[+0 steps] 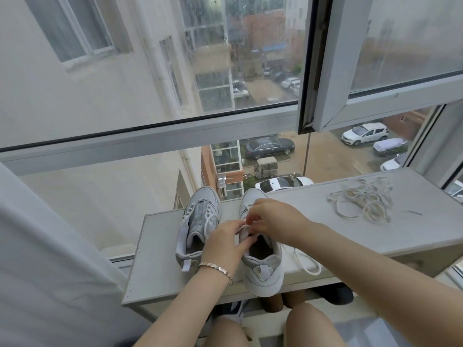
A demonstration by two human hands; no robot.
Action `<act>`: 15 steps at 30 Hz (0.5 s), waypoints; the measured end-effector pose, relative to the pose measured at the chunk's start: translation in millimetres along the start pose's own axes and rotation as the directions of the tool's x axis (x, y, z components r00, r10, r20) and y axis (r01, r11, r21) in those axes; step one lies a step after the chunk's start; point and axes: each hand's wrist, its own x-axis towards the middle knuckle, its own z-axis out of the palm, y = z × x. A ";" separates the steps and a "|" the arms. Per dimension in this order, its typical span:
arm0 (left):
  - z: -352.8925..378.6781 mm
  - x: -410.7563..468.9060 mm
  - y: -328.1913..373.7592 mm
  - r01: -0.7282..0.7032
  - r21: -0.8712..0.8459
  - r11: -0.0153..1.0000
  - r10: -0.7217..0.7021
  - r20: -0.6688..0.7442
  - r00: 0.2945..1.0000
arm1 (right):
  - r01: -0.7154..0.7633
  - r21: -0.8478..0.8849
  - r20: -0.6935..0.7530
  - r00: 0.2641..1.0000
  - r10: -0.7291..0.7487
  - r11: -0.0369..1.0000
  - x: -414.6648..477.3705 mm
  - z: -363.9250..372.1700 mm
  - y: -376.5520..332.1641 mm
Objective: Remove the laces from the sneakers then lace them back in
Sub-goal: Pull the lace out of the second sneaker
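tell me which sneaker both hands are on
The right-hand sneaker: the left hand and right hand both grip it; the other sneaker sits to its left.

Two bare forearms reach in from the lower edge toward the right sneaker. The left hand, with a bracelet on its wrist, sits at the right sneaker's left side, fingers curled onto its tongue. The right hand is over the middle of that sneaker, fingertips pinching a white lace. The two hands nearly touch. Bare knees show below the heel.
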 end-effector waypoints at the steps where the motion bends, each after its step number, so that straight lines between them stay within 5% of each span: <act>1: -0.4 1.0 -0.4 -0.017 0.013 1.000 0.017 0.001 1.000 | -0.012 -0.015 -0.002 1.000 0.012 1.000 1.2 -0.2 0.1; 8: -4.9 10.2 0.1 -0.117 0.095 0.989 0.111 0.065 0.992 | 0.011 -0.018 0.117 0.993 -0.009 1.000 4.5 -6.8 11.3; 15: -0.5 14.3 -0.1 -0.110 0.121 0.987 0.090 0.159 0.983 | -0.078 0.450 -0.220 0.956 0.195 0.890 1.6 8.1 40.5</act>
